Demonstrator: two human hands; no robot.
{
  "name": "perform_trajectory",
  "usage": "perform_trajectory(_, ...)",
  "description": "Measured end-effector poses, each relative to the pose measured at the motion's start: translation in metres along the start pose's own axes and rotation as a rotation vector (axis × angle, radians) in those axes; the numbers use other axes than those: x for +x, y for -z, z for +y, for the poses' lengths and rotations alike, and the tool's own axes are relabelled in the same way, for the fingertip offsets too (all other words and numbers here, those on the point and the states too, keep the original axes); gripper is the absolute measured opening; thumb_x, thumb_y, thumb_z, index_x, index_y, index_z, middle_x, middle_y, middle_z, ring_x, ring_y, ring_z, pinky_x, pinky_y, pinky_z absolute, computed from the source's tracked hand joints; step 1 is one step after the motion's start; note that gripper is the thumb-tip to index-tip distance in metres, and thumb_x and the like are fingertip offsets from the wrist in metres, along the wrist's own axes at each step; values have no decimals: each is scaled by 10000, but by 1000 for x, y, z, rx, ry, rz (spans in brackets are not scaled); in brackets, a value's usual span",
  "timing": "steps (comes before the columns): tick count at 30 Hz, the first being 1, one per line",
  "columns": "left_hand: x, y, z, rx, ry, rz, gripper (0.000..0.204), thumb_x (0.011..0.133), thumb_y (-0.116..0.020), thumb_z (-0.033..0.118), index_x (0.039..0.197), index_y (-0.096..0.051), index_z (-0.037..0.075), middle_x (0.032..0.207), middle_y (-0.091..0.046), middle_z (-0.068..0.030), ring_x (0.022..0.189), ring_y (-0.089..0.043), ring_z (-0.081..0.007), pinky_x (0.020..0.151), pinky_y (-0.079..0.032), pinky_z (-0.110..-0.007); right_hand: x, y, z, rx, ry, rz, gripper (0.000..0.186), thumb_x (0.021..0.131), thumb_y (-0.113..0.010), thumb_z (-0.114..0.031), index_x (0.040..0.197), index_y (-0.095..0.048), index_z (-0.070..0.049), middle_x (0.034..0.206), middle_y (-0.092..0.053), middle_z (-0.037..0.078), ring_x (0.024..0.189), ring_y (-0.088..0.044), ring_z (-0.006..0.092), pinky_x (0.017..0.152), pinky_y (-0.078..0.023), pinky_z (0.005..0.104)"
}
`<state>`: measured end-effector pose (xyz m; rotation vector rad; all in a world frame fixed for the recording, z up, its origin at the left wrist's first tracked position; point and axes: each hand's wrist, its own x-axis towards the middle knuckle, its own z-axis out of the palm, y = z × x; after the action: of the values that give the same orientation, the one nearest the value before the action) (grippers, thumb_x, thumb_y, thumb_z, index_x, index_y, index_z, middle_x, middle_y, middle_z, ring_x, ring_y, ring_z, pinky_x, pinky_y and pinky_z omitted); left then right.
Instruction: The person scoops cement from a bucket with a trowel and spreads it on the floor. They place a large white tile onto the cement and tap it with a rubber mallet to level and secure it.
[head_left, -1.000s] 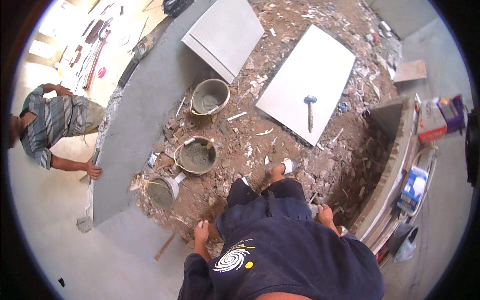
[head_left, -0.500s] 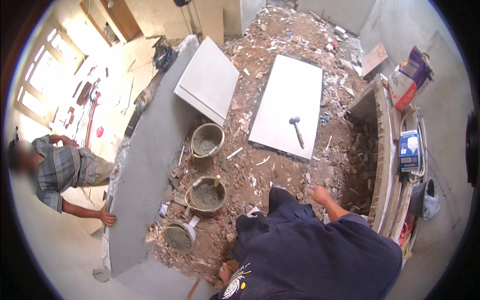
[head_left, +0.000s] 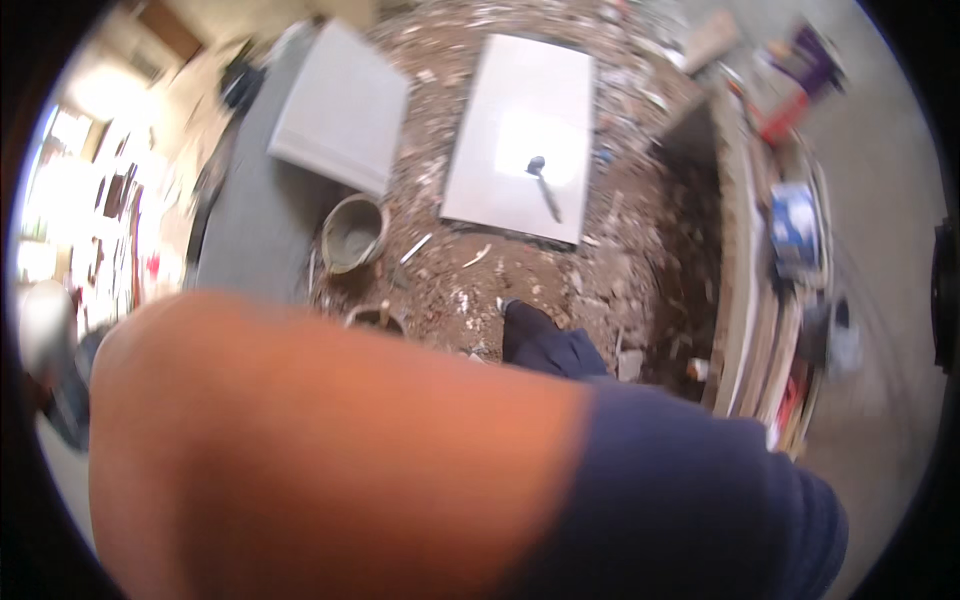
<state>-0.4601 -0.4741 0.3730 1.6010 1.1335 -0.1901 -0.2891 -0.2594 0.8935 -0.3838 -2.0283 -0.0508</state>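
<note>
My bare right arm (head_left: 340,450), in a dark blue sleeve (head_left: 690,490), crosses the lower part of the view, bent and blurred very near the camera. Neither of my hands shows. Beyond the arm, a mallet (head_left: 547,195) with a dark head lies on a large white tile (head_left: 490,130), which rests flat on the rubble ground. Left of it, several pale tiles (head_left: 345,100) lean stacked against a low grey wall (head_left: 250,230). A bucket (head_left: 328,245) stands beneath them. A second bucket (head_left: 392,324) is mostly hidden by my arm.
Broken rubble (head_left: 540,270) covers the ground. At right, a ledge (head_left: 740,240) borders a dark recess and holds a blue-and-white box (head_left: 795,225) and a red-and-purple package (head_left: 790,95). Another person (head_left: 70,400), blurred, is at the far left.
My right arm has risen across the view, and its hand has left the picture. The view has shifted, so the tile and mallet appear higher and farther left. The mallet still lies on the tile.
</note>
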Motion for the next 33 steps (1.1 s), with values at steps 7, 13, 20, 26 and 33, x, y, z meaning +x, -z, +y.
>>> perform_trajectory(7, -182, 14, -121, -106, 471, 295, 201, 803, -659, 164, 821, -711, -29, 817, -694, -104, 701, -654, -208, 607, -514, -352, -114, -30, 43, 191, -339, 53, 201, 882, -551, -119, 1044, -639, -40, 901, -668, 149, 873, -660, 253, 753, -527, 411)
perform_trajectory(13, -242, -96, -124, -636, 638, 662, 165, 754, -657, 112, 790, -712, -40, 708, -685, -102, 603, -637, -167, 538, -497, -313, -493, 90, -118, -253, -1921, -553, 516, 939, -514, -479, 1051, -680, -4, 1025, -650, 289, 991, -621, 438, 865, -473, 482)
perform_trajectory(20, -226, -140, -102, -65, 725, 476, 216, 752, -582, 164, 688, -693, -10, 633, -662, -185, 586, -662, -278, 563, -504, -406, -714, 262, -420, -521, -2597, -198, 435, 937, -516, -394, 795, -628, 2, 740, -633, 139, 651, -603, 313, 558, -450, 424)
perform_trajectory(26, -148, -85, -45, 18, 424, 729, 280, 842, -581, 261, 900, -686, 8, 961, -670, -252, 929, -649, -409, 800, -505, -462, -759, 281, -404, -111, -2624, 584, 353, 950, -536, -307, 720, -595, -46, 610, -546, 41, 468, -526, 160, 402, -390, 306)
perform_trajectory(33, -132, -50, 80, -197, 509, 746, 280, 812, -613, 248, 995, -706, 58, 955, -701, -193, 949, -668, -354, 828, -512, -412, -728, 238, -322, -20, -2370, 253, 315, 899, -630, -298, 787, -625, -4, 628, -563, 28, 538, -551, 125, 476, -400, 277)
